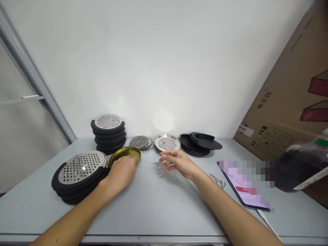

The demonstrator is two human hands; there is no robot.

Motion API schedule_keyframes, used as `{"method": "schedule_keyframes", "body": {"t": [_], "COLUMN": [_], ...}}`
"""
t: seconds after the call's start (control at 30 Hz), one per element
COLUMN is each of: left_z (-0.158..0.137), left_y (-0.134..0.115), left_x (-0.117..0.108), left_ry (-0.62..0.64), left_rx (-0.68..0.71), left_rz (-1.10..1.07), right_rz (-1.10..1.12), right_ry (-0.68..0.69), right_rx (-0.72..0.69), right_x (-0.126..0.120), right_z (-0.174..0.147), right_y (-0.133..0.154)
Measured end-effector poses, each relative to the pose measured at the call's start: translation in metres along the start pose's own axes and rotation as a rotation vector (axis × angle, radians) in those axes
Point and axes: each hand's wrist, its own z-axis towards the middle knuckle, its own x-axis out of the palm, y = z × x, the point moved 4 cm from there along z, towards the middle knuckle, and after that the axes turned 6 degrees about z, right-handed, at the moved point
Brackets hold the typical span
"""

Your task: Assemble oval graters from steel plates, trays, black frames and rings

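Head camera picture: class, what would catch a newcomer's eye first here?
The left hand rests on a gold lid at the middle of the grey table. The right hand hovers open beside it. Stacks of black discs topped with perforated metal plates stand to the left.

Left hand [122, 174] covers the near edge of the round gold-rimmed metal lid [125, 155] — its fingertips are out of sight, grip unclear. Both forearms are cut off by the bottom edge. Flat dark-framed tablet screen [246, 184] at 3 o'clock is pixelated, content unreadable. Dark translucent plastic bottle [299, 167] is cropped by the right edge — the print on the brown cardboard box [284, 102] is too small to read.
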Motion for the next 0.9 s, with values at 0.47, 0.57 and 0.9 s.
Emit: {"method": "schedule_keyframes", "body": {"t": [0.47, 0.57, 0.9], "left_z": [0.003, 0.001, -0.018], "left_y": [-0.003, 0.000, -0.017], "left_x": [0.012, 0.007, -0.025], "left_ry": [-0.050, -0.044, -0.153], "left_rx": [0.076, 0.058, 0.085], "left_rz": [0.138, 0.122, 0.079], "right_rz": [-0.001, -0.004, 0.015], "right_ry": [-0.003, -0.005, -0.034], "right_rx": [0.001, 0.004, -0.026], "right_x": [0.000, 0.000, -0.010], "right_z": [0.004, 0.004, 0.002], "right_y": [-0.003, -0.004, 0.006]}}
